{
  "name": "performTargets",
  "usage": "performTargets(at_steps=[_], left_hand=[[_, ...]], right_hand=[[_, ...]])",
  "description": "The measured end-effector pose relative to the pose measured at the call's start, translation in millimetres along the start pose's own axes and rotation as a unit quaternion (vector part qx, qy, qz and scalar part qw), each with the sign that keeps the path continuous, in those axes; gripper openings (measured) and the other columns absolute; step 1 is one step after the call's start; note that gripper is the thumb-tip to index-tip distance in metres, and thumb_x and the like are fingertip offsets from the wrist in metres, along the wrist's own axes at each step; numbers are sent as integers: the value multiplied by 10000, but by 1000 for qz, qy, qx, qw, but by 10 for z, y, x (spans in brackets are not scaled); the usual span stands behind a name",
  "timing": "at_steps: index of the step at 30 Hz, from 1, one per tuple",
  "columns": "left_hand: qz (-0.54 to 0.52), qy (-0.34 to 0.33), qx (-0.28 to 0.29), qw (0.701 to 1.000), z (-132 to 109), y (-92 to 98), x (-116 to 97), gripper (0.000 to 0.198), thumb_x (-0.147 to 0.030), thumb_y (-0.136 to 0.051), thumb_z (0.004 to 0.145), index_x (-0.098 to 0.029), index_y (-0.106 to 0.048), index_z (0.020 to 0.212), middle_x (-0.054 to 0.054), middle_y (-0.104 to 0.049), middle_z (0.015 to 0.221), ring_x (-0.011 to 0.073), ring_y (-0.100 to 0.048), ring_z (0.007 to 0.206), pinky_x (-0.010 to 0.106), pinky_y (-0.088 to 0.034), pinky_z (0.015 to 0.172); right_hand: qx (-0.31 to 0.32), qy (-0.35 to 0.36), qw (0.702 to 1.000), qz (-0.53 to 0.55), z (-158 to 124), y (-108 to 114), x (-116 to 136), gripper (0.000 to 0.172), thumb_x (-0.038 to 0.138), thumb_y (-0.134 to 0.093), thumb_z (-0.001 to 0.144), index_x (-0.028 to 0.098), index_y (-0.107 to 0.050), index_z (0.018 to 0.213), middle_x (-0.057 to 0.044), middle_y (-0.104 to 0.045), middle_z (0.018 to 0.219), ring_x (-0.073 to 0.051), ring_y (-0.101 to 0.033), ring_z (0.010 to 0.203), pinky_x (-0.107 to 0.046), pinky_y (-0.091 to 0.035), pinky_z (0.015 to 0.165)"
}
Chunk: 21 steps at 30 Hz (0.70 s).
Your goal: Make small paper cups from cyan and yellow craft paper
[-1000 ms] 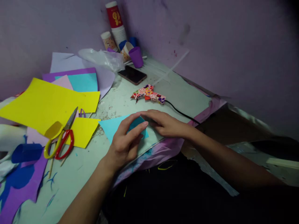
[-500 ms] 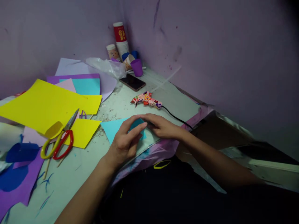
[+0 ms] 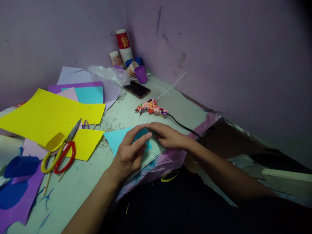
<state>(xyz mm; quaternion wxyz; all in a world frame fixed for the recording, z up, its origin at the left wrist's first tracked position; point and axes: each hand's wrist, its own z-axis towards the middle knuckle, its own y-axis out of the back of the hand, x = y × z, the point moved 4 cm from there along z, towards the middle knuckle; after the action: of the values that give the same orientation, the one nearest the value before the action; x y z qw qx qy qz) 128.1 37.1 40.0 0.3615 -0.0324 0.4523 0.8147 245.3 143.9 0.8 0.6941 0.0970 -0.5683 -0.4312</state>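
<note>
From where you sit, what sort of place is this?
Most likely a craft corner, perhaps at home or in a small workshop; I can't tell which. The scissors, glue gun and yellow sheet on the table suggest it.

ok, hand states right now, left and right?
Left hand: curled over the light-blue sheet; can't tell whether it grips.
Right hand: bent, close to the left; palm side hidden, can't tell if holding anything.
</note>
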Motion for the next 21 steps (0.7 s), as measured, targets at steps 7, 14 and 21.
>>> performTargets(at_steps=[7,14,21], left_hand=[[-7,6,1,1000,-18,-3,6,527,-24,-470,834,-232,-446,1318,133,-409,1389,226,-424,1275,435,-432,1017],[29,5,-7,1000,-59,-8,3,515,-10,-425,835,-199,-450,1314,170,-432,1363,240,-438,1272,423,-470,975],[98,-22,-91,991,-190,-108,95,469,-141,-491,861,-253,-480,1315,137,-543,1293,239,-526,1197,355,-522,921]], right_hand=[[-5,-9,1000,15,-5,3,11,570,10,-479,746,165,-476,1295,-122,-607,1183,-243,-528,1113,-466,-427,950],[-58,-26,997,39,48,226,196,423,122,-476,869,164,-481,1290,-104,-662,1137,-197,-612,1066,-407,-477,942],[-166,-133,976,46,366,1091,-6,363,227,-538,825,210,-574,1186,-88,-704,1066,-230,-667,985,-435,-527,866]])
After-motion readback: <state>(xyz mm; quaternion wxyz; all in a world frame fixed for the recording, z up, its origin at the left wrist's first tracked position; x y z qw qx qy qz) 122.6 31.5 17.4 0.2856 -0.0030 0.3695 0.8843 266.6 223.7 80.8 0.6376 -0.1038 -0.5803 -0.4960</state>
